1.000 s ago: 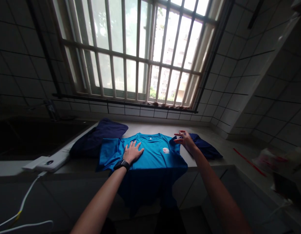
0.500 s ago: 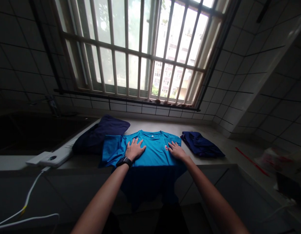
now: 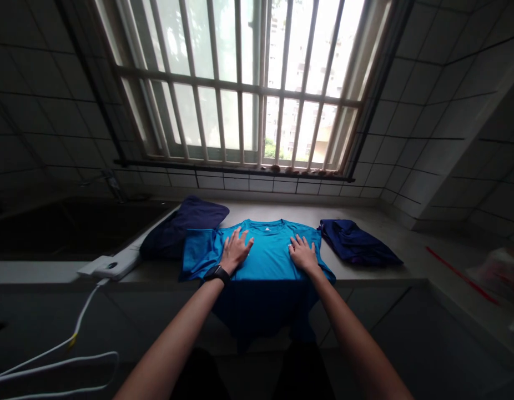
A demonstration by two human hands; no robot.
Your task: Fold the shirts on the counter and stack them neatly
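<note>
A teal-blue T-shirt (image 3: 267,255) lies spread on the counter, its neckline toward the window and its lower part hanging over the front edge. My left hand (image 3: 236,250), with a black watch (image 3: 217,274) on the wrist, is over the left chest of the shirt, fingers spread. On the right chest rests my right hand (image 3: 303,254), fingers apart and covering most of a small print. The left sleeve is spread out beside a dark navy folded garment (image 3: 186,222). Right of the shirt is another folded navy garment (image 3: 357,243).
A white power bank (image 3: 117,265) with a white cable (image 3: 88,305) sits at the counter's front left, near the dark sink (image 3: 74,222). A red strip (image 3: 460,275) lies on the right counter (image 3: 440,283). Behind stands a barred window (image 3: 240,89).
The camera view has shifted, so the scene sits slightly further right. My right hand has moved slightly inward on the shirt, over the print. My left hand stays on the left chest.
</note>
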